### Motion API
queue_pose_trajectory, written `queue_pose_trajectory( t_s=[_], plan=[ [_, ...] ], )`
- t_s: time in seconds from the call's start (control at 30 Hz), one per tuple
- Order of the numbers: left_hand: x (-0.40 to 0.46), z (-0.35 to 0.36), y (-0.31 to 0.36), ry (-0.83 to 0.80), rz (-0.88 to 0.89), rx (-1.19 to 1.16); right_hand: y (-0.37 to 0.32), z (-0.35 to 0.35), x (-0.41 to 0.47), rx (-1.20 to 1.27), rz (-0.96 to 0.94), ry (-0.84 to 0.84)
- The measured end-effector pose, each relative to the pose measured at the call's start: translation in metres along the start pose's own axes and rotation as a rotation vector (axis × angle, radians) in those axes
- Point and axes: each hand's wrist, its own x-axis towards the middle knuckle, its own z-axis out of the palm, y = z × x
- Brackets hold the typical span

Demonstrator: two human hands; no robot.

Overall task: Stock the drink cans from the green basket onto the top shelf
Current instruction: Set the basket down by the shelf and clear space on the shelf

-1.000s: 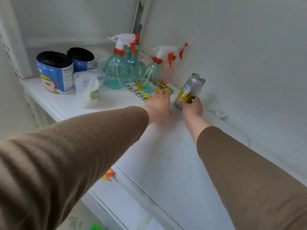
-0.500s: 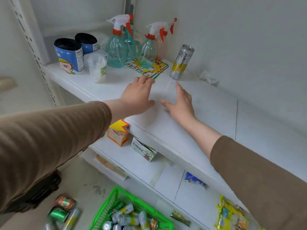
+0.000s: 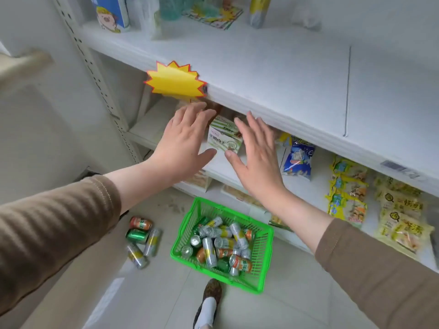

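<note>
Green basket point(image 3: 263, 262) on floor, full of jumbled cans point(image 3: 219, 245).

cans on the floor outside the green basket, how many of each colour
orange can: 1
green can: 1
silver and yellow cans: 2
total: 4

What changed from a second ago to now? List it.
The right hand let go of the silver-and-yellow can, leaving it upright on the top shelf. Both hands, left hand too, drew back off the shelf and lowered, open and empty. The green basket stays on the floor, still full.
</note>
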Motion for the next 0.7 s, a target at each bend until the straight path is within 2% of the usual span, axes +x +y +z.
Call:
queue_pose_trajectory(
  t_s=[0.3,0.7],
  plan=[
    [-0.127,0.141,-0.026,-0.259,-0.105,-0.042,0.055,0.134,-0.124,0.044,0.186,-0.229],
    [-0.233,0.367,-0.074,-0.604,-0.341,-0.073,0.163,0.365,-0.225,0.164,0.635,-0.553]
  ],
)
